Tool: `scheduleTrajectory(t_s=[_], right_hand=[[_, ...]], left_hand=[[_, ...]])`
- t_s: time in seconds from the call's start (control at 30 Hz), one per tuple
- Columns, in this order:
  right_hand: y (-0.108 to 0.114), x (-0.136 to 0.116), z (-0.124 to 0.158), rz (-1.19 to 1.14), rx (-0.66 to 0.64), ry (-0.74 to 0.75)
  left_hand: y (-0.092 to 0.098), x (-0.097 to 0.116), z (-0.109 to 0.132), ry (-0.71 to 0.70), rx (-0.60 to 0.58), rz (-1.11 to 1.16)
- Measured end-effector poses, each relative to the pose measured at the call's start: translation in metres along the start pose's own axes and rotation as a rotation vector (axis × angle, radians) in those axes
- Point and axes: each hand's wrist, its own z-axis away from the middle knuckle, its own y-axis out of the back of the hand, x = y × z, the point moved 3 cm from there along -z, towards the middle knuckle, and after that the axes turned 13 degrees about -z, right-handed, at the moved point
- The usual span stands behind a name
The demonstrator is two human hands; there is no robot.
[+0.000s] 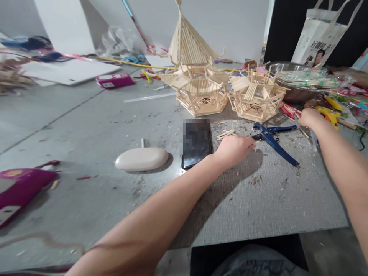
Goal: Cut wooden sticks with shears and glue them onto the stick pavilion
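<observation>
My left hand (233,150) lies on the grey mat (258,207), fingers curled at the jaws of the blue-handled cutters (274,140) and pinching a short wooden stick. A few cut sticks (225,133) lie just behind it. My right hand (309,117) reaches toward the far right, closed near a yellow tool (329,114) and red sticks; what it holds is hidden. Two wooden stick models stand behind: a tall pagoda (193,73) and a lower hexagonal frame (257,96).
A black phone (196,143) and a beige oval object (142,158) lie left of my left hand. A metal bowl (290,94) with bagged sticks sits at the back right, a white bag (323,32) behind it. Magenta objects (20,189) lie at the left.
</observation>
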Motion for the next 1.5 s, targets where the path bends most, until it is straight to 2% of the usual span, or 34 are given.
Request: scheduleTrajectory(t_s=[0.1,0.2,0.23,0.3,0.37,0.53,0.63,0.73,0.93,1.13,1.23,1.37,1.5], right_hand=[[0.011,0.001,0.012,-0.127,-0.141,-0.149],[0.017,-0.002,0.037,-0.583,-0.205,-0.203],[0.018,-0.006,0.046,-0.753,-0.211,-0.173],[0.017,-0.017,0.064,-0.867,-0.230,-0.110],[0.013,-0.036,0.080,-1.086,-0.280,0.037],[0.002,-0.089,0.106,-1.326,-0.390,0.244],[-0.004,-0.110,0.114,-1.371,-0.449,0.277],[-0.008,-0.118,0.116,-1.387,-0.446,0.274],[-0.017,-0.116,0.119,-1.385,-0.387,0.274],[-0.014,-0.110,0.117,-1.310,-0.190,0.341],[-0.014,-0.109,0.118,-1.284,-0.184,0.381],[-0.011,-0.108,0.122,-1.216,-0.165,0.506],[-0.010,-0.110,0.128,-0.994,-0.119,0.787]], left_hand=[[0.004,-0.002,-0.001,0.047,0.038,0.134],[0.004,-0.003,-0.002,0.103,0.061,0.427],[0.003,-0.003,-0.003,0.128,0.055,0.547],[0.000,-0.002,-0.003,0.188,0.014,0.778],[-0.002,0.001,-0.003,0.254,-0.040,0.976],[-0.001,0.007,0.000,0.408,-0.102,1.331],[0.000,0.010,0.000,0.420,-0.113,1.460],[0.002,0.013,0.001,0.380,-0.096,1.507],[0.001,0.016,0.002,0.374,-0.136,1.564],[-0.001,0.017,0.003,0.330,-0.215,1.622],[-0.001,0.018,0.004,0.290,-0.242,1.638],[0.000,0.015,0.003,0.324,-0.188,1.685],[0.002,0.009,0.002,0.389,-0.125,1.745]])
